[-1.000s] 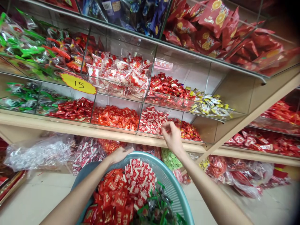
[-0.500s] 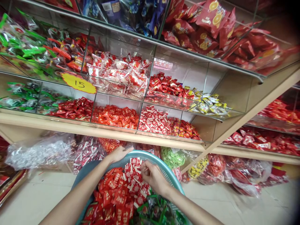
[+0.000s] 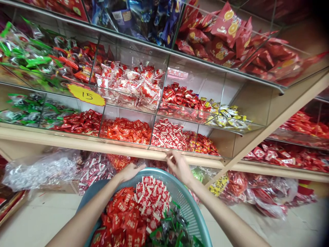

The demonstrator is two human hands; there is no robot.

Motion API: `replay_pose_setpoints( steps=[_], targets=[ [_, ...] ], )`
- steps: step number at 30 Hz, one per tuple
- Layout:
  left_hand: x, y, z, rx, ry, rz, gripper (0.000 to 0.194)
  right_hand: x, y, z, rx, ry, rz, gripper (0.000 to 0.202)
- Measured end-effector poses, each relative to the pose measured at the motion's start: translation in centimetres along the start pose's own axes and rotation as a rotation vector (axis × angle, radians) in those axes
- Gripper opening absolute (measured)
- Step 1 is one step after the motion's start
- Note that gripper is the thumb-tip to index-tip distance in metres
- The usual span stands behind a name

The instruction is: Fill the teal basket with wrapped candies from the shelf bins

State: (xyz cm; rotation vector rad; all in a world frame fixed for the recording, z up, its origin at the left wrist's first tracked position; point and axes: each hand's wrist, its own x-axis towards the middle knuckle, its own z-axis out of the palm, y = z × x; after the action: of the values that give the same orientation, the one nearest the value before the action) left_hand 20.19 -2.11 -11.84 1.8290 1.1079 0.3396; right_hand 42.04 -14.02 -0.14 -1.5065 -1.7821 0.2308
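A teal plastic basket (image 3: 194,206) holds heaps of wrapped sweets. In it lie red-wrapped sweets (image 3: 125,212), red-and-white wrapped sweets (image 3: 153,193) and dark sweets in green-trimmed wrappers (image 3: 172,226). My left hand (image 3: 130,172) grips the far rim, its thumb along the edge and its other fingers mostly hidden. Beyond the rim, my right hand (image 3: 180,167) is raised near the front edge of the shelf, fingers loosely apart with nothing in them. Just above it is a shelf bin of red-and-white sweets (image 3: 169,134).
Clear dividers split the shelves into bins of sweets. A yellow price tag (image 3: 86,94) reading 15 hangs at the left. Under the wooden shelf edge (image 3: 123,149), bulging plastic bags (image 3: 43,168) stand on the tiled floor. A slanting wooden post (image 3: 257,137) rises at the right.
My right hand has moved up and away from the sweets in the basket to the shelf edge, its fingers loosening. More red-and-white sweets show in the basket. My left hand stays at the rim.
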Motion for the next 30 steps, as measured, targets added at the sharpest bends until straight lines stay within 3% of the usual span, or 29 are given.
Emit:
replay_pose_setpoints(
  steps=[3, 5, 9, 14, 20, 25, 30],
  targets=[
    [-0.2, 0.3, 0.0, 0.006, -0.002, -0.02, 0.068, 3.9, 1.8, -2.6, -0.099, 0.156, 0.017, 0.011],
    [-0.3, 0.4, 0.0, 0.002, -0.001, -0.03, 0.069, 6.0, 3.1, -3.6, -0.198, 0.175, 0.164, 0.009],
    [-0.4, 0.6, -0.1, -0.006, -0.006, -0.046, 0.069, 8.6, 4.0, -3.7, -0.459, -0.057, 0.529, 0.025],
    [-0.3, 0.4, -0.2, 0.001, 0.01, -0.04, 0.067, 9.8, 3.0, -2.5, -0.599, -0.263, 0.698, 0.05],
    [0.2, -0.5, 0.1, -0.01, -0.007, -0.014, 0.064, 10.5, 3.1, -2.1, -0.612, -0.314, 0.725, 0.054],
    [0.3, -0.7, 0.1, -0.014, 0.008, -0.015, 0.062, 10.2, 3.2, -2.9, -0.555, -0.347, 0.686, 0.038],
    [-0.4, 0.6, -0.3, -0.007, 0.009, -0.058, 0.064, 9.7, 2.8, -4.9, -0.49, -0.333, 0.628, 0.018]
  ],
)
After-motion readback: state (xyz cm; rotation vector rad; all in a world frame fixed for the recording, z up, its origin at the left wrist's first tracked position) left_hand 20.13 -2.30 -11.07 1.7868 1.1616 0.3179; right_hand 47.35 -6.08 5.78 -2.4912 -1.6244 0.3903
